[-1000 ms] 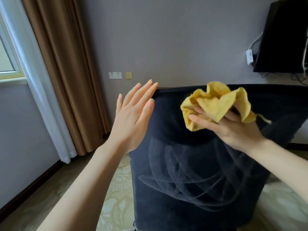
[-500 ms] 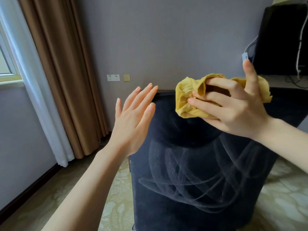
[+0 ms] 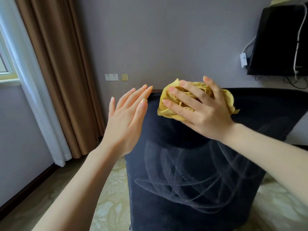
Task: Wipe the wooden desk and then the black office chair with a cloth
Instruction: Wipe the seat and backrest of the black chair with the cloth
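The black office chair (image 3: 191,180) stands right in front of me with its back toward me, faint pale swirl marks across the fabric. A bunched yellow cloth (image 3: 167,112) lies on the top edge of the chair back. My right hand (image 3: 203,110) presses down on the cloth with spread, fairly straight fingers. My left hand (image 3: 126,120) is flat and holds nothing, its fingertips by the chair back's upper left corner. Whether it touches the chair I cannot tell.
A brown curtain (image 3: 63,72) and a white sheer hang at the left by a window. Wall sockets (image 3: 111,77) sit behind the chair. A black screen (image 3: 280,40) with cables is mounted at the upper right. Patterned carpet (image 3: 110,197) covers the floor.
My right hand lifted the cloth from the front of the chair back up onto its top edge and shifted left, turning palm down. My left hand stayed where it was.
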Tool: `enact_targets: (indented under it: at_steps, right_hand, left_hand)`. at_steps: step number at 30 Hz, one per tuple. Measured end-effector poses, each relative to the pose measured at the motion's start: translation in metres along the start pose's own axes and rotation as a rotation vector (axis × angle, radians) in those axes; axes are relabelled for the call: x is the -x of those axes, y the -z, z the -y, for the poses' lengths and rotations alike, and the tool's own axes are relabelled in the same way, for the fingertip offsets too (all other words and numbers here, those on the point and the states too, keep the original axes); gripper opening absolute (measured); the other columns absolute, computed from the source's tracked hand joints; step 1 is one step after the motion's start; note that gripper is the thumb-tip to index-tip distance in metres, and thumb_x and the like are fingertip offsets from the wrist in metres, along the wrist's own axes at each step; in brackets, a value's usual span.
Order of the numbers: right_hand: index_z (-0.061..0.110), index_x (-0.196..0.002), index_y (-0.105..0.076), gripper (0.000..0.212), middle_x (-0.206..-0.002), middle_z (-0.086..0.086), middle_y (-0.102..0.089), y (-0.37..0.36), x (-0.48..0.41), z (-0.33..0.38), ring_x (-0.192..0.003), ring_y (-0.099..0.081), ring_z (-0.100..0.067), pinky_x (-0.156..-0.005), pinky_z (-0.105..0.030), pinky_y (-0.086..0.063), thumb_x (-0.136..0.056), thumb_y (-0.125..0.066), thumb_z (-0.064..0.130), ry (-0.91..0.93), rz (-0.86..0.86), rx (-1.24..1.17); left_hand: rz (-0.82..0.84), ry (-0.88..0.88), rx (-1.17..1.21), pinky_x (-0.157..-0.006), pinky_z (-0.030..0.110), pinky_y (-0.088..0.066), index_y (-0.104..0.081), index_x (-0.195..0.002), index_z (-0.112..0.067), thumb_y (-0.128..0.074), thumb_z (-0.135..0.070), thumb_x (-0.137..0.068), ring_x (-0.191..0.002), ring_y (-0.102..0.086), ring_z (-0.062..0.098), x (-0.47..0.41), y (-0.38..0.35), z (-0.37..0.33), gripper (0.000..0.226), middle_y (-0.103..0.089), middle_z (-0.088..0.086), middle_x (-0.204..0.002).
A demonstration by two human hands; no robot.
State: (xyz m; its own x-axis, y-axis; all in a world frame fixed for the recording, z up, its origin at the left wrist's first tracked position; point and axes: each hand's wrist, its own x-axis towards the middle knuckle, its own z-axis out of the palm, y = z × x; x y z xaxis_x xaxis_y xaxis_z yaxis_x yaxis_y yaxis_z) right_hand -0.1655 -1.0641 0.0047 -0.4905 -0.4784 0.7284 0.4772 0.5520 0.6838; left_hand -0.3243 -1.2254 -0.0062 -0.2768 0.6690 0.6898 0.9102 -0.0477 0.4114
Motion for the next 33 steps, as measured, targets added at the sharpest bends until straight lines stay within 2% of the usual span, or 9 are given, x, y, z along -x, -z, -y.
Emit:
enact_targets:
  at_steps: [5,8,14,19,22,24,28,30,33]
  right_hand:
    - [0.035,-0.133,-0.052,0.044,-0.138,0.008,-0.047,-0.028,0.017,0.037,-0.129,-0.040,-0.016,-0.112,-0.041,-0.015,-0.090,-0.064,0.034,-0.070,-0.052,0.083]
    - [0.033,-0.137,-0.048,0.048,-0.142,0.011,-0.043,-0.037,0.032,0.051,-0.132,-0.037,-0.013,-0.114,-0.039,-0.014,-0.091,-0.062,0.033,0.002,-0.013,0.099]
    - [0.026,-0.139,-0.046,0.044,-0.145,0.008,-0.041,-0.029,0.094,0.058,-0.134,-0.035,-0.011,-0.110,-0.036,-0.027,-0.095,-0.048,0.020,0.310,0.239,-0.002]
    - [0.021,-0.136,-0.050,0.045,-0.144,0.006,-0.042,-0.004,0.125,0.016,-0.133,-0.040,-0.012,-0.107,-0.037,-0.036,-0.093,-0.043,0.009,0.462,0.337,-0.052]
    - [0.018,-0.139,-0.046,0.045,-0.146,0.002,-0.041,0.013,0.131,-0.017,-0.135,-0.035,-0.014,-0.111,-0.037,-0.026,-0.096,-0.039,0.006,0.427,0.343,-0.001]
    - [0.017,-0.139,-0.046,0.044,-0.144,0.002,-0.044,0.023,0.124,-0.038,-0.134,-0.035,-0.014,-0.112,-0.038,-0.023,-0.096,-0.045,0.007,0.391,0.306,0.057]
    - [0.021,-0.131,-0.057,0.045,-0.134,0.003,-0.054,0.029,0.084,-0.056,-0.126,-0.045,-0.017,-0.110,-0.037,-0.024,-0.088,-0.068,0.012,0.197,0.097,0.141]
    - [0.023,-0.129,-0.059,0.046,-0.132,0.004,-0.056,0.022,0.060,-0.052,-0.123,-0.048,-0.018,-0.109,-0.038,-0.026,-0.086,-0.070,0.013,0.109,-0.014,0.139]
    - [0.025,-0.126,-0.061,0.040,-0.130,0.004,-0.057,0.006,0.038,-0.029,-0.123,-0.048,-0.019,-0.106,-0.040,-0.029,-0.088,-0.069,0.014,-0.002,-0.087,0.065]
  left_hand:
    - [-0.057,-0.023,-0.129,-0.117,0.045,0.009,-0.025,-0.146,-0.037,0.002,-0.054,-0.090,-0.142,0.001,-0.002,0.003,-0.010,-0.001,0.064,-0.018,-0.021,-0.153]
    - [-0.090,-0.017,-0.213,-0.116,0.046,0.011,-0.025,-0.146,-0.033,0.002,-0.053,-0.091,-0.143,0.001,0.001,0.001,-0.014,0.003,0.064,-0.021,-0.018,-0.152]
    - [-0.131,0.003,-0.280,-0.115,0.051,0.007,-0.029,-0.141,-0.033,-0.003,-0.051,-0.092,-0.142,-0.005,0.001,-0.003,-0.013,0.014,0.058,-0.029,-0.016,-0.147]
    - [-0.150,0.007,-0.284,-0.114,0.052,0.006,-0.030,-0.139,-0.034,-0.005,-0.052,-0.091,-0.141,-0.007,0.000,-0.006,-0.010,0.021,0.057,-0.031,-0.017,-0.145]
    - [-0.157,0.008,-0.294,-0.114,0.053,0.005,-0.031,-0.139,-0.032,-0.004,-0.053,-0.091,-0.142,-0.007,0.001,-0.007,-0.011,0.023,0.059,-0.031,-0.015,-0.146]
    - [-0.176,0.014,-0.289,-0.114,0.054,0.005,-0.031,-0.139,-0.031,-0.005,-0.053,-0.090,-0.142,-0.007,0.003,-0.007,-0.013,0.023,0.059,-0.031,-0.014,-0.147]
    - [-0.215,0.022,-0.273,-0.114,0.053,0.005,-0.033,-0.137,-0.030,-0.006,-0.052,-0.090,-0.143,-0.006,0.006,-0.006,-0.017,0.022,0.058,-0.031,-0.011,-0.146]
    - [-0.226,0.024,-0.271,-0.114,0.054,0.005,-0.033,-0.137,-0.029,-0.007,-0.051,-0.091,-0.143,-0.006,0.006,-0.006,-0.018,0.022,0.057,-0.031,-0.011,-0.146]
    - [-0.237,0.026,-0.262,-0.114,0.054,0.005,-0.034,-0.135,-0.029,-0.009,-0.049,-0.091,-0.144,-0.007,0.007,-0.007,-0.019,0.024,0.054,-0.031,-0.011,-0.145]
